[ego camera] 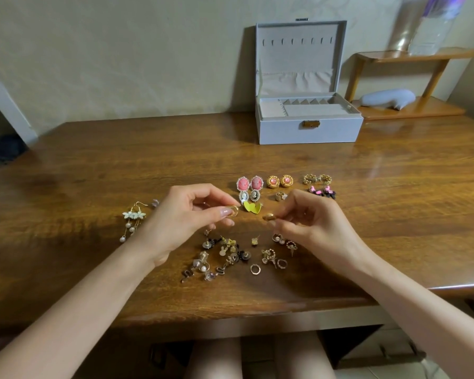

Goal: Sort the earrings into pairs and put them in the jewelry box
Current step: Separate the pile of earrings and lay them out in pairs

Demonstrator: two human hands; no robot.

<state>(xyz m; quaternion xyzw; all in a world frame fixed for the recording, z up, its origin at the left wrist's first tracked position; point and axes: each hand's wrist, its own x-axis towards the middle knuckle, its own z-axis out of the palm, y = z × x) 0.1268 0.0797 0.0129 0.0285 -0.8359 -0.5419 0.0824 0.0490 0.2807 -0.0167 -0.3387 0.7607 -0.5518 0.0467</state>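
Observation:
My left hand [186, 214] pinches a gold hoop earring [233, 210] between thumb and fingers, above the wooden table [121, 165]. A matching gold earring [268, 216] is pinched by my right hand [312, 218]. Both hands hover over a loose heap of small earrings [230, 255]. Behind them lie sorted pairs: pink oval earrings [249, 184], small cameo earrings [249, 195], yellow heart earrings [252, 207], gold round earrings [279, 181], gold cluster earrings [316, 179] and pink-and-black earrings [322, 191]. The grey jewelry box [309, 129] stands open at the back.
White flower drop earrings with pearls [132, 221] lie at the left. A wooden shelf [411, 108] with a grey object stands at the back right beside the box. The table's front edge runs under my forearms.

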